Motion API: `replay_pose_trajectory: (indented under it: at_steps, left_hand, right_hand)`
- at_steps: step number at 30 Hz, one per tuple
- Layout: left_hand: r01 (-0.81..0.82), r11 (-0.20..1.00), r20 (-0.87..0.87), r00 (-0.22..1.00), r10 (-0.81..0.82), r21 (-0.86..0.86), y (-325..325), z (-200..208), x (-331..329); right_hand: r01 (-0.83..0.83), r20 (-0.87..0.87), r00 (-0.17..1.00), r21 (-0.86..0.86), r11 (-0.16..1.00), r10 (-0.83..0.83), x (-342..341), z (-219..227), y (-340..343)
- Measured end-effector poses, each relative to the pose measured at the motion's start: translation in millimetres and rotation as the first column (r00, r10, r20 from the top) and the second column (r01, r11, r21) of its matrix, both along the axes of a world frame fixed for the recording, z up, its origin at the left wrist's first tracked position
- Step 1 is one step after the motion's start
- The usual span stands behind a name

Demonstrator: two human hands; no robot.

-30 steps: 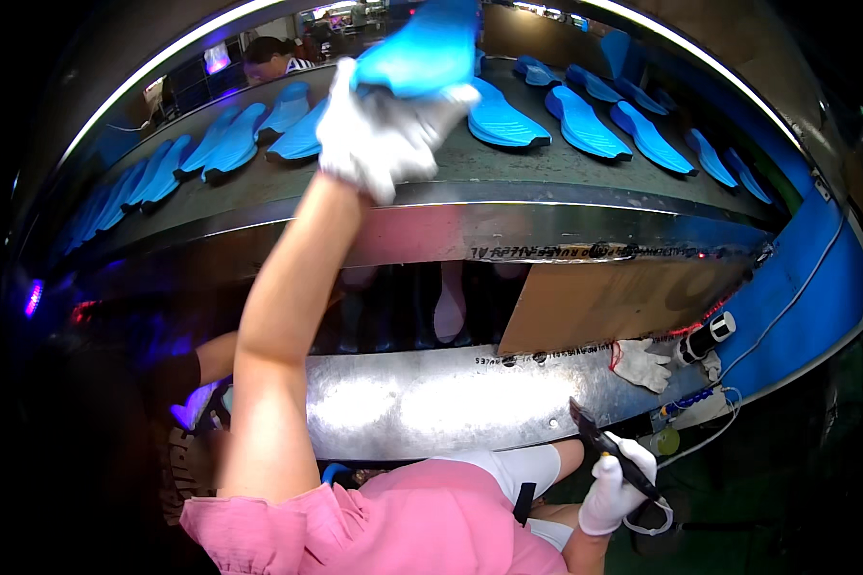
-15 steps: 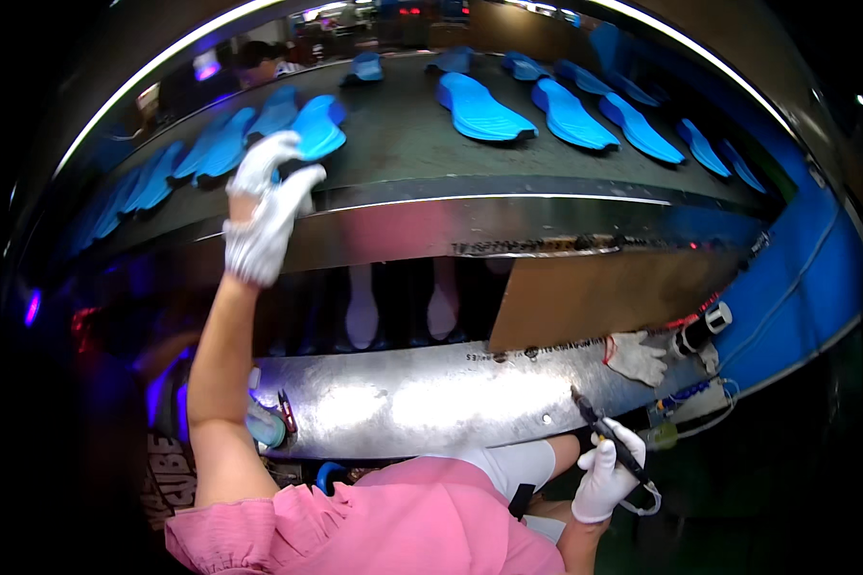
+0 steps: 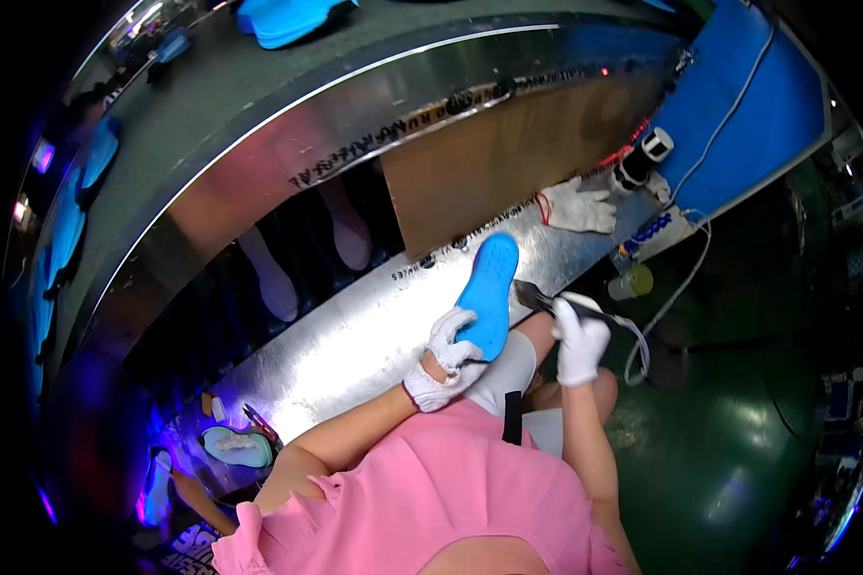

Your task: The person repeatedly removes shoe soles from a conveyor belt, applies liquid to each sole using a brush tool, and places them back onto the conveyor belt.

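Observation:
A blue shoe sole is held over the shiny metal ledge, tilted with its narrower end pointing away from me. My left hand, in a white glove, grips the near end, thumb and fingers closed on it. In my right hand, also gloved, is a dark-handled brush with a thin pale tube trailing from its back. Its brown tip is beside the sole's right edge, with a small gap between them.
Ahead, a conveyor belt carries more blue soles. On the metal ledge lie a loose white glove and a black-and-white cylinder. Cardboard leans behind it. A pale teal sole sits at left.
My left hand has come back from the belt with a blue sole and now holds it above the ledge. The brush in my right hand has moved up beside it. My view has turned right.

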State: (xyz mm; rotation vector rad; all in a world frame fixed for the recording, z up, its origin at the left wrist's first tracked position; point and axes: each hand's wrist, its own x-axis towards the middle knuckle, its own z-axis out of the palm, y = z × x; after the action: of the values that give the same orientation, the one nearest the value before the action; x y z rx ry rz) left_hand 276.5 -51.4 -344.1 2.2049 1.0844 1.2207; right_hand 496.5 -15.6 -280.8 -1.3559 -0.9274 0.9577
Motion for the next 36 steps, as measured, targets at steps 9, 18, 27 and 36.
replay_pose_trajectory:
  at_steps: [9, 18, 27, 36]
  left_hand:
    - [0.981, 0.097, 0.834, -0.195, 0.517, 0.169, 51.6, -48.2, -0.5]
    - [0.878, 0.306, 0.673, 0.025, 0.739, -0.368, 52.8, 3.5, 28.4]
    - [0.94, 0.34, 0.783, -0.196, 0.591, -0.022, 43.1, 44.7, 31.4]
    - [0.924, 0.38, 0.884, -0.144, 0.445, -0.041, 62.5, 46.8, 34.0]
  right_hand:
    - [-0.034, 0.672, 0.736, -0.081, 0.996, 0.079, -53.0, -48.2, 50.6]
    - [-0.269, 0.369, 0.902, 0.074, 0.96, 0.224, -43.8, 42.7, -1.9]
    - [-0.159, 0.384, 0.923, 0.312, 0.937, 0.028, -48.7, 63.0, 5.2]
    - [-0.155, 0.381, 0.924, 0.279, 0.948, 0.039, -55.6, 73.2, -15.4]
